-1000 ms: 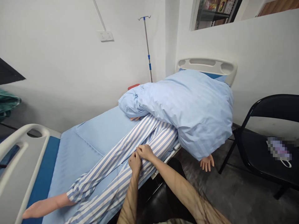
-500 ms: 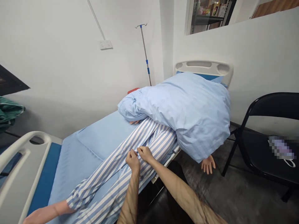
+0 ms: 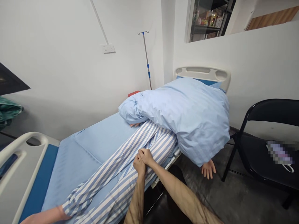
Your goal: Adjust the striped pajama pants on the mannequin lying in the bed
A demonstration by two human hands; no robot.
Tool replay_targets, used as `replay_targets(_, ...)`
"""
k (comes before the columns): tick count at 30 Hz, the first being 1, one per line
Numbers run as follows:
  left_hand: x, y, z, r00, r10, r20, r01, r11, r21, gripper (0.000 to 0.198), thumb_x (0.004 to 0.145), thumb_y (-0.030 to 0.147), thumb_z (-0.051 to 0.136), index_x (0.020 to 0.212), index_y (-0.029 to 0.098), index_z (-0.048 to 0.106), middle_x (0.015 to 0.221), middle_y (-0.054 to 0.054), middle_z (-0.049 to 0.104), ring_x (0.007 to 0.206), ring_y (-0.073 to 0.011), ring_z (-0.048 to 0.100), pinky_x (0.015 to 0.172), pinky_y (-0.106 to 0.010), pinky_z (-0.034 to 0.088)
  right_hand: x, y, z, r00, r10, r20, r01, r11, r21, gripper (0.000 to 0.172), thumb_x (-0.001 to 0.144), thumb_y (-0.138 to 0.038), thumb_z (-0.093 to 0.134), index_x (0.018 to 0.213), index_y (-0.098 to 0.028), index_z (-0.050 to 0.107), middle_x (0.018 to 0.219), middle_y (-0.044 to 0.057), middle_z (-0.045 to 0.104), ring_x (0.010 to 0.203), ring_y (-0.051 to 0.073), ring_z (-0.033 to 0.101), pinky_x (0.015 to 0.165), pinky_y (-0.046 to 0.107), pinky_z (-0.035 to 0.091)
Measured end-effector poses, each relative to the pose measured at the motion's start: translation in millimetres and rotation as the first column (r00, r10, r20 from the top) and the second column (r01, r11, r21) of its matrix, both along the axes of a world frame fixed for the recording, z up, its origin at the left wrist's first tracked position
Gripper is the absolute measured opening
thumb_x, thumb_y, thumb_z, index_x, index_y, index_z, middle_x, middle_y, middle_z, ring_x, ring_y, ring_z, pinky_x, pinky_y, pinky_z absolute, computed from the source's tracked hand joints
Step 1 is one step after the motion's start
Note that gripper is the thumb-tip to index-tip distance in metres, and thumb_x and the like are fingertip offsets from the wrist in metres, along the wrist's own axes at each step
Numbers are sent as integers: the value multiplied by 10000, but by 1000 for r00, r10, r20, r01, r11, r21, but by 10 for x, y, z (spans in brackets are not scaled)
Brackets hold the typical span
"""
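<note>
"Both of your grips look tucked in. What have you got?"

"My left grip (image 3: 139, 165) is drawn into a fist, and my right grip (image 3: 146, 156) is curled the same way, overlapping it. No gap shows between fingers and palm. I can't tell whether either has a pinch of cloth inside."

"Take me across from the left."

"First comes the footboard (image 3: 23, 179), smooth and moulded, with rounded cut-outs. Near it is a bare foot (image 3: 43, 215), glossy and hard-looking, with a line round the ankle, so I take the figure for a manikin. Beyond lies the bed (image 3: 90, 146), flat, pale blue, faintly ribbed toward the foot end."

"And the trousers?"

"The striped trousers (image 3: 119, 158) run slantwise along the bed, thin and soft, gathered at the cuff. My fists sit right over them, together, I'd judge, because they share one small patch. Whether they press down, the angle hides."

"Further right?"

"A slim metal pole (image 3: 146, 56), then the quilt (image 3: 184, 115), puffy and creased, heaped over the upper body. Bunched there, it leaves the legs uncovered. From under its edge hangs a manikin hand (image 3: 208, 169), fingers spread. Last is a black chair (image 3: 257, 147), shiny-framed, well apart from me."
</note>
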State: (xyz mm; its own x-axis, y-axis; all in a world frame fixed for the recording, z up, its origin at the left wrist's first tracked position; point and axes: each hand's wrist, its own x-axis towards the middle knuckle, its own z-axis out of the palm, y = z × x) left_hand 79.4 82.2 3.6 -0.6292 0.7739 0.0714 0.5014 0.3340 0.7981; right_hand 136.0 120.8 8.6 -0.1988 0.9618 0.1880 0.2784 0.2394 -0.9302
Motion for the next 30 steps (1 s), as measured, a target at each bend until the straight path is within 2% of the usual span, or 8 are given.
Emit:
replay_targets(8, -2, -12, -46, 998, -55, -14, 55, 998, -9, 313, 877, 275, 398, 595, 192, 506, 616, -32, 592, 578, -124, 454, 589, -251, 275, 129, 68, 411, 997, 61, 45, -66, 991, 113, 404, 880, -299, 451, 513, -176, 337, 482, -64, 309, 507, 72, 332, 537, 222, 238)
replay_targets(10, -5, -11, -55, 998, -51, -21, 51, 999, 8, 331, 880, 290, 385, 583, 194, 498, 611, -34, 594, 576, -126, 459, 590, -252, 281, 162, 68, 374, 995, 77, 68, -84, 991, 107, 408, 889, -297, 442, 509, -175, 362, 484, -60, 320, 504, 74, 329, 537, 217, 234)
replay_targets(14, -1, -4, -44, 999, -23, -31, 24, 999, 34, 341, 879, 298, 363, 579, 199, 492, 629, -44, 609, 606, -138, 476, 619, -259, 307, 202, 37, 111, 974, 32, 224, -57, 993, 107, 360, 884, -267, 472, 535, -181, 460, 494, -37, 398, 511, 91, 343, 549, 245, 207)
replay_targets(17, 17, 2, -31, 999, -24, -27, 24, 1000, 4, 338, 880, 303, 358, 594, 199, 506, 647, -50, 623, 610, -139, 474, 628, -263, 313, 208, 28, -4, 965, -6, 261, -28, 991, 127, 349, 894, -268, 467, 555, -185, 492, 503, -20, 456, 508, 98, 366, 561, 256, 205)
replay_targets(23, 22, -11, 18, 998, -66, 10, 66, 998, -10, 339, 867, 329, 373, 591, 196, 517, 636, -42, 618, 614, -139, 485, 614, -261, 318, 218, 35, 20, 975, -48, 215, 19, 991, 135, 348, 880, -274, 490, 543, -189, 512, 515, 7, 536, 513, 117, 430, 557, 267, 212)
replay_targets(27, -12, 58, 155, 996, -63, 62, 59, 996, 71, 353, 836, 346, 388, 519, 200, 445, 511, 9, 484, 565, -124, 423, 576, -255, 311, 211, 62, -9, 989, -36, 145, 19, 993, 119, 369, 883, -300, 477, 532, -192, 501, 496, 0, 524, 498, 118, 422, 543, 265, 219)
replay_targets(30, 42, 153, 228, 996, -47, 73, 35, 987, 157, 370, 841, 364, 378, 507, 205, 387, 484, 30, 402, 540, -111, 388, 556, -246, 318, 208, 110, -49, 1000, -22, 16, 20, 996, 82, 395, 891, -327, 441, 524, -184, 467, 491, -8, 491, 505, 113, 427, 534, 250, 245)
